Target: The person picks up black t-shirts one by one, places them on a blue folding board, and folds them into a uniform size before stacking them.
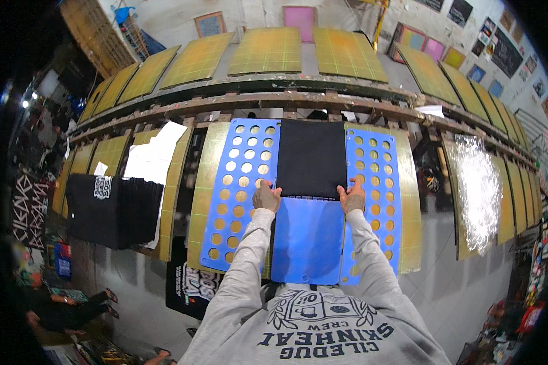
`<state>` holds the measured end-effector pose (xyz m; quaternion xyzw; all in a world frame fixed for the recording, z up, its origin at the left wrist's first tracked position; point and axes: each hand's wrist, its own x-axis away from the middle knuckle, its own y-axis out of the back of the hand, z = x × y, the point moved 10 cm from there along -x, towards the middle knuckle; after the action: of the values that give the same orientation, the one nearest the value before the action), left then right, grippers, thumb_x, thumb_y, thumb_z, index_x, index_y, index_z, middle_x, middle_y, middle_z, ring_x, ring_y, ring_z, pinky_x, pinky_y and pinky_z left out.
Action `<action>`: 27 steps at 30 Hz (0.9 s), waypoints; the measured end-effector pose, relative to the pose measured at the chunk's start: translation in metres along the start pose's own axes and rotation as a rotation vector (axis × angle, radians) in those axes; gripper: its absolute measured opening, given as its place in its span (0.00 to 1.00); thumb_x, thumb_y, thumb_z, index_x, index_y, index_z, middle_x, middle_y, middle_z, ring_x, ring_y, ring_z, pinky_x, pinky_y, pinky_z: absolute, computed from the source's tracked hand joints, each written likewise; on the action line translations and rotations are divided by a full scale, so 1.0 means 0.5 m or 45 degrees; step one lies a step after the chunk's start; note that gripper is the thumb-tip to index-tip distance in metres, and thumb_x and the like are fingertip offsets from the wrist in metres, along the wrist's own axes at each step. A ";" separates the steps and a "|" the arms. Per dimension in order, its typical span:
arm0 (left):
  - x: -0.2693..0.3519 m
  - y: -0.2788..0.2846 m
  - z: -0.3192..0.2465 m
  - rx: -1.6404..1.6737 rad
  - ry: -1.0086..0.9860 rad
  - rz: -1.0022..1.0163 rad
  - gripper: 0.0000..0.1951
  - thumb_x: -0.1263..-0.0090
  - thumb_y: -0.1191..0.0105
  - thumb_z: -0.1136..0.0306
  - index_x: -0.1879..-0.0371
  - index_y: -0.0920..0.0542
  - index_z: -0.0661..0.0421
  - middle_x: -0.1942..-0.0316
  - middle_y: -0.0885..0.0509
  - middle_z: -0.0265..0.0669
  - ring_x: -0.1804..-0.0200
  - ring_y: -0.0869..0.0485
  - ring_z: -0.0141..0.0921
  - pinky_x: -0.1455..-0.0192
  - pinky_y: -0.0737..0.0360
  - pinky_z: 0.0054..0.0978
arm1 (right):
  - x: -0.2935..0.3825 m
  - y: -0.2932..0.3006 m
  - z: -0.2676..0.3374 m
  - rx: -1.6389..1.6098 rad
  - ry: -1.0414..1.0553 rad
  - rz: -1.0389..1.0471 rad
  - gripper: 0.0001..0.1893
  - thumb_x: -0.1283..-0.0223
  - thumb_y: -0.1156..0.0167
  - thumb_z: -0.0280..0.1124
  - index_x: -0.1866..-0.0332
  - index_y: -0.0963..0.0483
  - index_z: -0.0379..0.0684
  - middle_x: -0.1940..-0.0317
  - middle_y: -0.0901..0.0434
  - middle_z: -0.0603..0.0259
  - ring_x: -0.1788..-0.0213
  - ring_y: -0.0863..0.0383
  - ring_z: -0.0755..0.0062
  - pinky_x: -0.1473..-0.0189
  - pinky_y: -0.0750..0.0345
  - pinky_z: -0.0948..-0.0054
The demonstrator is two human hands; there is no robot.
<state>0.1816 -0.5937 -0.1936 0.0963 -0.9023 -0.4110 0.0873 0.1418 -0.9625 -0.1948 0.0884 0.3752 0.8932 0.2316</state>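
A black fabric garment (312, 157), folded into a rectangle, lies on the upper middle of a blue plastic folding board (307, 242). The board's side panels with round holes lie flat on either side, and its plain lower middle flap is bare. My left hand (267, 196) touches the garment's lower left corner, its fingers over the left perforated panel. At the lower right corner, my right hand (352, 196) has its fingertips at the fabric's edge. Whether either hand pinches the cloth cannot be told.
A stack of folded black shirts (114, 212) lies at left beside white paper sheets (157, 148). Clear plastic bags (478, 196) cover a board at right. Yellowish printing pallets (265, 51) line both sides of a long metal rail. A person sits at the lower left.
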 end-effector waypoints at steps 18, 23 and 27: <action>0.064 0.044 -0.144 1.371 0.195 0.740 0.18 0.28 0.36 0.49 0.54 0.21 0.50 0.60 0.12 0.34 0.65 0.18 0.22 0.66 0.27 0.21 | 0.128 -0.043 0.347 0.513 1.239 0.175 0.30 0.46 0.31 0.29 0.36 0.32 0.46 0.54 0.19 0.61 0.53 0.13 0.60 0.57 0.15 0.59; 0.144 0.132 0.027 1.816 0.093 0.195 0.27 0.21 0.46 0.47 0.32 0.28 0.52 0.33 0.22 0.40 0.41 0.20 0.34 0.48 0.20 0.31 | 0.233 0.079 0.539 0.304 1.310 0.467 0.20 0.42 0.36 0.29 0.44 0.29 0.42 0.60 0.16 0.51 0.57 0.13 0.45 0.55 0.17 0.50; 0.325 0.062 0.181 1.716 0.241 0.266 0.38 0.18 0.50 0.46 0.18 0.54 0.41 0.36 0.26 0.33 0.37 0.23 0.33 0.38 0.21 0.35 | 0.354 0.215 0.700 -0.096 1.324 0.866 0.11 0.40 0.38 0.28 0.53 0.22 0.36 0.75 0.20 0.39 0.69 0.15 0.42 0.64 0.20 0.55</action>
<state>0.0001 -0.5478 -0.2159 0.0775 -0.9540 0.2606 0.1261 0.0652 -0.7229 0.1249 -0.2519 0.3577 0.8558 -0.2761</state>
